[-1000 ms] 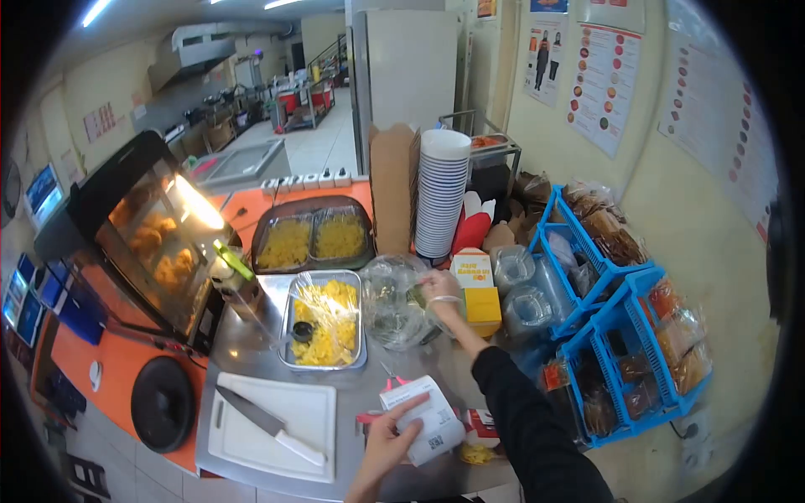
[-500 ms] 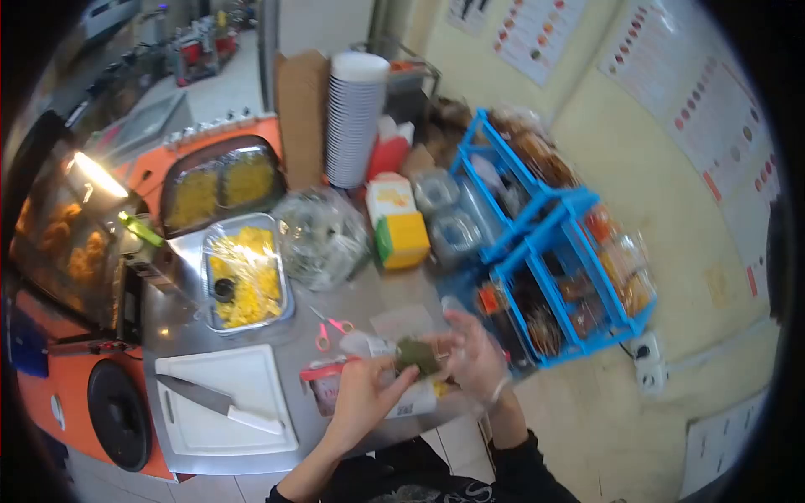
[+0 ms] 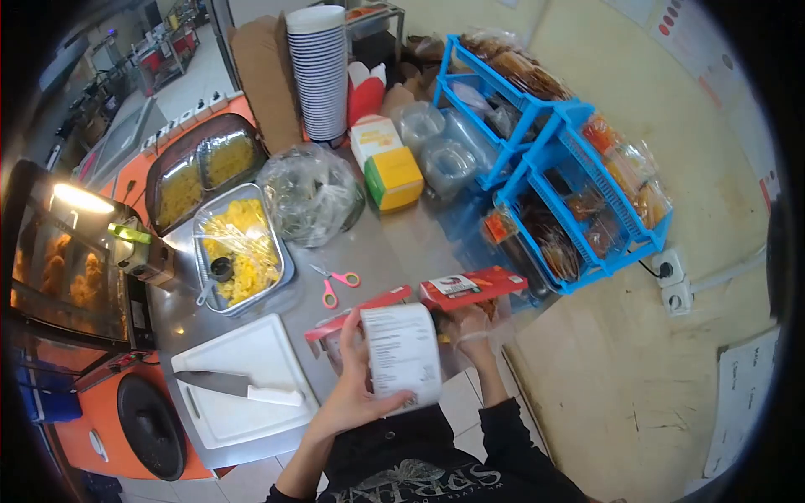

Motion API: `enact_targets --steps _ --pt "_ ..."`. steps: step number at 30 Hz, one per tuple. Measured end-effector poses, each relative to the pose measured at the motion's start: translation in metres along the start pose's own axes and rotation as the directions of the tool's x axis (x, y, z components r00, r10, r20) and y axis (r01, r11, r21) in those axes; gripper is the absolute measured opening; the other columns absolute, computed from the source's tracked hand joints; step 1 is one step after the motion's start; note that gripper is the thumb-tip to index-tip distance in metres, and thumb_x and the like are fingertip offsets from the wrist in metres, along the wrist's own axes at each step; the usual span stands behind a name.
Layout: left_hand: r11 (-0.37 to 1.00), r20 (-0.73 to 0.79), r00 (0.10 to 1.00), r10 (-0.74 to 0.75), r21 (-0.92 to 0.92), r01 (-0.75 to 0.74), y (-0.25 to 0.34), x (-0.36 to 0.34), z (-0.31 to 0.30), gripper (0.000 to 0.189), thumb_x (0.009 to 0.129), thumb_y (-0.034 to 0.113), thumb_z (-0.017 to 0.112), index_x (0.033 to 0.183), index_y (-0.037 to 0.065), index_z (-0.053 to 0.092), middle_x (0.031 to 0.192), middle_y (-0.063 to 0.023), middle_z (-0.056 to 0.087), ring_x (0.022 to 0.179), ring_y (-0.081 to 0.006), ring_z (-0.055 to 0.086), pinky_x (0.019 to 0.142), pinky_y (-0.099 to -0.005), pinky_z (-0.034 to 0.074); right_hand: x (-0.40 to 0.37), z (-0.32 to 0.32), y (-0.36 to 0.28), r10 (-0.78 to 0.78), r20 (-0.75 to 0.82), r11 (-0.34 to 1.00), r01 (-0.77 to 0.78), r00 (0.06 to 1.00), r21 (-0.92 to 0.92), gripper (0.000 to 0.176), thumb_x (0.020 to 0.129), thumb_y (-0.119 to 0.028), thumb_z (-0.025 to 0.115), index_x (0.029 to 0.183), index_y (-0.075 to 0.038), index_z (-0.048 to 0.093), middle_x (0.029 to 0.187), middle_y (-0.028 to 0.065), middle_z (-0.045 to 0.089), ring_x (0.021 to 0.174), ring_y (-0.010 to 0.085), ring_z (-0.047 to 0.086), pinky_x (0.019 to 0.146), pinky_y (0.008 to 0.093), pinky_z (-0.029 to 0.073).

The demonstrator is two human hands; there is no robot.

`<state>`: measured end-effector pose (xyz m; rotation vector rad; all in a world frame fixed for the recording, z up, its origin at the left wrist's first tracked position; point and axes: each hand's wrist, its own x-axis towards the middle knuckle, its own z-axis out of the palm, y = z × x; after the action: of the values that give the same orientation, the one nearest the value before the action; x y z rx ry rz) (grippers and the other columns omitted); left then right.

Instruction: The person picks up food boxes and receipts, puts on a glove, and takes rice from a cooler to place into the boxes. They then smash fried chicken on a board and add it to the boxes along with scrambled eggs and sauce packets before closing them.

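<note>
My left hand is wrapped round a white item with a printed receipt-like label, thumb at its lower edge. Just right of it, my right hand, which seems to be in a clear glove, is at a red-topped package with clear sides; its fingers are partly hidden there. Another red-edged package lies partly behind my left hand. Pink-handled scissors lie on the metal counter above these packages.
A white cutting board carries a knife. Beyond are a tray of yellow food, a plastic bag of greens, a yellow-green carton, stacked cups and blue baskets. A lit food warmer stands left.
The view has shifted. The dark green item between my hands no longer shows. The printed label now faces up in my left hand, and my right hand has moved down beside the red-topped package.
</note>
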<state>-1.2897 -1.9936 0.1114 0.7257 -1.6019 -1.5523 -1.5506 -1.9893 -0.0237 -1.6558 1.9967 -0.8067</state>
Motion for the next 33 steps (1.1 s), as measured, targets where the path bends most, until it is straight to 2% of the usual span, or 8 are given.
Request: enact_targets --steps 10,14,16,21,24,27,29,33 --pt "0.958 0.160 0.984 -0.079 -0.259 0.119 -0.003 0.003 0.006 0.111 0.074 -0.003 0.071 0.144 0.013 -0.015 0.141 -0.0239 0.030 0.132 -0.0284 0.034 0.102 -0.0419 0.038 -0.005 0.000 -0.026 -0.254 -0.203 0.929 0.180 0.946 -0.323 0.034 0.069 -0.016 0.063 0.103 -0.015 0.066 0.111 0.0143 0.060 0.107 0.0355 0.053 0.087 0.0455 0.045" --pt "0.960 0.234 0.971 0.040 0.261 -0.102 -0.006 0.032 0.017 0.072 0.074 -0.002 0.068 0.138 0.010 0.038 0.130 -0.0190 0.047 0.122 -0.0300 0.046 0.093 -0.0393 0.044 0.016 -0.060 -0.028 -0.076 -0.202 0.996 0.064 0.976 -0.064 0.029 0.077 -0.017 0.059 0.103 -0.006 0.064 0.097 0.0185 0.063 0.094 0.0381 0.058 0.081 0.0445 0.046" --pt "0.730 -0.180 0.976 -0.119 0.650 0.209 -0.015 0.053 0.044 0.052 0.072 0.001 0.067 0.122 0.003 0.055 0.126 -0.0189 0.052 0.117 -0.0358 0.047 0.091 -0.0432 0.043 0.030 -0.077 -0.014 0.078 -0.045 0.994 -0.081 0.996 -0.071 0.032 0.080 -0.022 0.059 0.108 -0.006 0.063 0.098 0.0192 0.063 0.085 0.0353 0.061 0.074 0.0412 0.048" --pt "0.108 0.002 0.991 0.132 0.994 -0.016 0.003 0.156 0.101 0.018 0.074 0.010 0.064 0.089 0.001 0.065 0.114 -0.0148 0.056 0.097 -0.0328 0.059 0.085 -0.0383 0.046 0.047 -0.083 -0.011 0.006 -0.155 1.000 -0.003 0.988 0.020 0.027 0.080 -0.014 0.057 0.104 -0.005 0.064 0.087 0.0178 0.063 0.080 0.0324 0.061 0.069 0.0403 0.047" --pt "0.196 0.014 1.000 0.016 0.980 -0.017 -0.064 0.191 0.107 0.010 0.075 0.012 0.064 0.077 0.002 0.064 0.104 -0.0122 0.058 0.090 -0.0319 0.062 0.077 -0.0408 0.048 0.042 -0.111 0.007 0.017 -0.173 0.987 0.011 0.985 0.160 0.022 0.081 -0.011 0.055 0.100 -0.011 0.065 0.085 0.0163 0.063 0.088 0.0343 0.058 0.079 0.0454 0.046" --pt "0.323 -0.083 0.992 -0.097 0.940 0.111 -0.072 0.204 0.096 0.008 0.076 0.012 0.062 0.074 0.004 0.064 0.084 -0.0104 0.060 0.071 -0.0317 0.063 0.062 -0.0424 0.048 0.084 -0.144 0.055 0.017 -0.442 0.981 -0.100 0.897 -0.166 0.024 0.080 -0.008 0.057 0.103 -0.010 0.064 0.092 0.0169 0.064 0.090 0.0350 0.059 0.080 0.0450 0.047" --pt "0.353 -0.084 0.991 -0.103 0.928 0.116 -0.069 0.204 0.091 0.008 0.077 0.011 0.062 0.076 0.004 0.065 0.080 -0.0104 0.060 0.067 -0.0324 0.062 0.058 -0.0425 0.048 0.132 -0.140 0.122 -0.425 -0.338 0.800 0.175 0.840 -0.573 0.032 0.081 -0.002 0.054 0.111 -0.009 0.063 0.106 0.0177 0.062 0.104 0.0333 0.057 0.091 0.0396 0.046" --pt "0.417 -0.092 0.984 -0.150 0.897 0.147 -0.065 0.210 0.084 0.010 0.077 0.014 0.063 0.082 0.006 0.068 0.079 -0.0105 0.061 0.071 -0.0321 0.062 0.061 -0.0426 0.048 0.203 -0.152 0.119 0.438 -0.050 0.780 -0.407 0.898 -0.475 0.037 0.087 -0.014 0.050 0.122 -0.004 0.055 0.134 0.0199 0.046 0.133 0.0331 0.034 0.106 0.0393 0.033"
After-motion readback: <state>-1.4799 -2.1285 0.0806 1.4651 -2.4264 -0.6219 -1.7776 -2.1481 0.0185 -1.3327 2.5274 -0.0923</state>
